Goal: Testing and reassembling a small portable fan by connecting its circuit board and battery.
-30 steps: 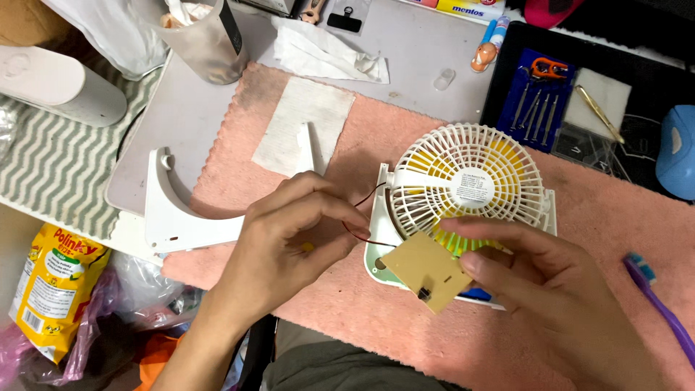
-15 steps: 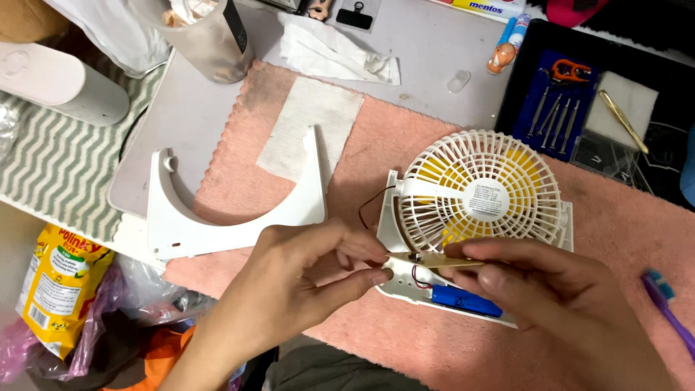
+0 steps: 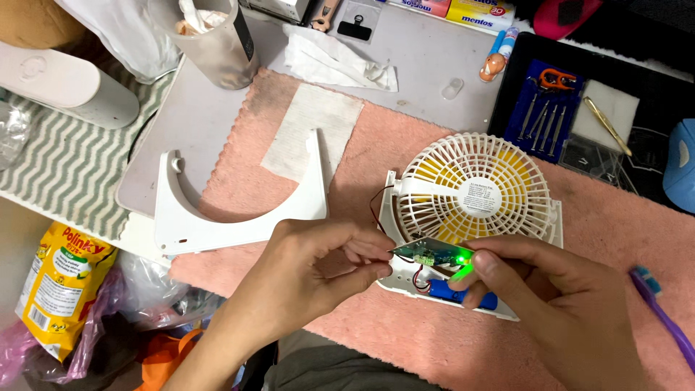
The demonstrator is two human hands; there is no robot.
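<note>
A small white desk fan point(image 3: 478, 190) with yellow blades lies flat on a pink mat point(image 3: 376, 145), its back casing off. Both my hands pinch a small circuit board point(image 3: 428, 253) held edge-up over the fan's lower left corner; a green light glows on it. My left hand point(image 3: 315, 271) grips the board's left end, my right hand point(image 3: 536, 289) its right end. Red and black wires run from the board into the fan. A blue cylindrical battery point(image 3: 463, 293) sits in the fan's base under my right fingers.
The removed white curved casing point(image 3: 239, 210) lies left on the mat beside a pale cloth patch point(image 3: 311, 130). A screwdriver set in a blue case point(image 3: 543, 108) sits at the back right. A purple toothbrush point(image 3: 662, 315), crumpled tissue point(image 3: 340, 58) and a plastic cup point(image 3: 213, 43) are nearby.
The board has been turned from flat, brown side up, to edge-on with its green side showing, and a green light is now lit. Both hands have closed in on it.
</note>
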